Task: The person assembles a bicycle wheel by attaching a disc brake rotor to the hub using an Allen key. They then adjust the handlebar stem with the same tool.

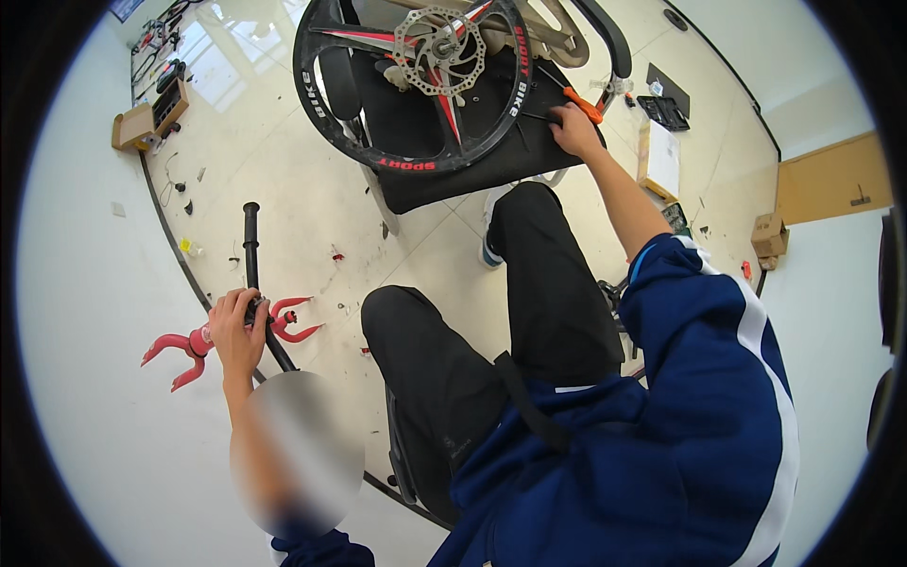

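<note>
On the left, my left hand (238, 331) is closed around the middle of a black handlebar (250, 260), near its clamp. A pinkish-red fork (194, 345) lies behind that hand, its prongs showing on both sides. My right hand (574, 130) rests at the right side of a black chair seat (425, 189), fingertips pinched at a thin black rod-like tool (537, 116) whose exact kind I cannot make out. Just beyond the fingers lies an orange-handled screwdriver (583, 104). A black bicycle wheel (373, 156) with red-and-white spokes and a brake disc (439, 52) sits over the seat.
Beyond my right arm are a box with a white top (659, 161), an open black tool case (664, 111) and a cardboard box (769, 234). An open carton (151, 118) stands at far left. Small parts lie scattered over the tiled floor (283, 208).
</note>
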Action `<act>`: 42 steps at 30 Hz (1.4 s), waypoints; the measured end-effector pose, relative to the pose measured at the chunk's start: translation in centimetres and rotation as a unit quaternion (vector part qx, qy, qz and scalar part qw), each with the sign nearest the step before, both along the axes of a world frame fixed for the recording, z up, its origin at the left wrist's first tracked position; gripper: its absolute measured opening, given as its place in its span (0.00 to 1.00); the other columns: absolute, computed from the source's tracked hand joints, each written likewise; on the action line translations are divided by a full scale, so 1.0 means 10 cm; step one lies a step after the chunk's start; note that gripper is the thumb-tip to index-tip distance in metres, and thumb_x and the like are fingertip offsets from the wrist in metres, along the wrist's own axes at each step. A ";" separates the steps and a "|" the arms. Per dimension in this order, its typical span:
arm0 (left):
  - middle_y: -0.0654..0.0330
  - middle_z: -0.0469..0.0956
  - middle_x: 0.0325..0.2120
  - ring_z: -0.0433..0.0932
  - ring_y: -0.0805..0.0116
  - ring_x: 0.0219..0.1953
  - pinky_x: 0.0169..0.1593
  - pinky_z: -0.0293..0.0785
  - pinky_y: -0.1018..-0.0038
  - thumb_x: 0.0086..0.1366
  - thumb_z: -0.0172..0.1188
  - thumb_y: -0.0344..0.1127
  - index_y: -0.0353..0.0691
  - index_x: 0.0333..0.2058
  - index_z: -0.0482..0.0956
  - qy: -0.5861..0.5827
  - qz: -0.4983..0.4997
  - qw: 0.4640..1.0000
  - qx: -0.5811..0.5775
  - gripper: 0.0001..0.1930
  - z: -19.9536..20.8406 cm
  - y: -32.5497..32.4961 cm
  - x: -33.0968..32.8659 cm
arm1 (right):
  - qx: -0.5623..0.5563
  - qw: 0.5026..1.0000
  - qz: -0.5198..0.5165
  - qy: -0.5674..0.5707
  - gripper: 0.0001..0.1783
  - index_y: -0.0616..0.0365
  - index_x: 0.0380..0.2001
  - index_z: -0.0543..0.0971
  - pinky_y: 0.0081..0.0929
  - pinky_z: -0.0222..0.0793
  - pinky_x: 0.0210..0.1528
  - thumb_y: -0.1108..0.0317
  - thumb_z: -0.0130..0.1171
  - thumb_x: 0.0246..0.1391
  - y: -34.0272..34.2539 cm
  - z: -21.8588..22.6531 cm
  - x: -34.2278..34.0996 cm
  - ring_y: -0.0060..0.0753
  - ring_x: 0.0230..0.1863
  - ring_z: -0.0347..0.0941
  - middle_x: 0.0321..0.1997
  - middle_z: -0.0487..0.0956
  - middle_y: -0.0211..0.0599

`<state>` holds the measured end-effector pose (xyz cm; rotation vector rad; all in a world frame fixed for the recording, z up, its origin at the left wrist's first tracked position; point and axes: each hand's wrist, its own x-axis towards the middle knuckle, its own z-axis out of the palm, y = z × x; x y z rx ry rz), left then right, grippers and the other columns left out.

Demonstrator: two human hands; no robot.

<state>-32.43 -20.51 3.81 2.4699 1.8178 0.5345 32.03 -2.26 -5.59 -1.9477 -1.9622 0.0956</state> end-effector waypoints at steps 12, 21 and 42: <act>0.58 0.80 0.35 0.77 0.57 0.39 0.46 0.69 0.64 0.59 0.65 0.34 0.42 0.38 0.83 -0.033 0.005 0.999 0.036 0.09 -0.09 0.00 -0.07 | -0.045 0.960 -0.138 0.241 0.10 0.68 0.34 0.79 0.31 0.79 0.32 0.69 0.62 0.56 -0.39 0.22 0.01 0.36 0.28 0.83 0.26 0.82 0.46; 0.66 0.81 0.34 0.78 0.64 0.37 0.42 0.67 0.68 0.59 0.67 0.40 0.46 0.37 0.85 -0.023 0.012 0.999 0.046 0.09 -0.09 0.06 -0.09 | -0.265 0.635 0.132 0.713 0.10 0.71 0.40 0.78 0.27 0.81 0.47 0.74 0.63 0.58 -1.48 0.38 -3.90 0.35 0.40 0.83 0.38 0.83 0.46; 0.69 0.80 0.32 0.77 0.67 0.36 0.42 0.65 0.68 0.60 0.67 0.41 0.48 0.37 0.85 -0.028 0.033 0.998 0.053 0.08 -0.12 -0.03 -0.12 | -0.273 0.567 0.104 0.770 0.10 0.72 0.39 0.76 0.26 0.82 0.48 0.74 0.61 0.59 -1.45 0.36 -4.75 0.38 0.41 0.83 0.39 0.82 0.49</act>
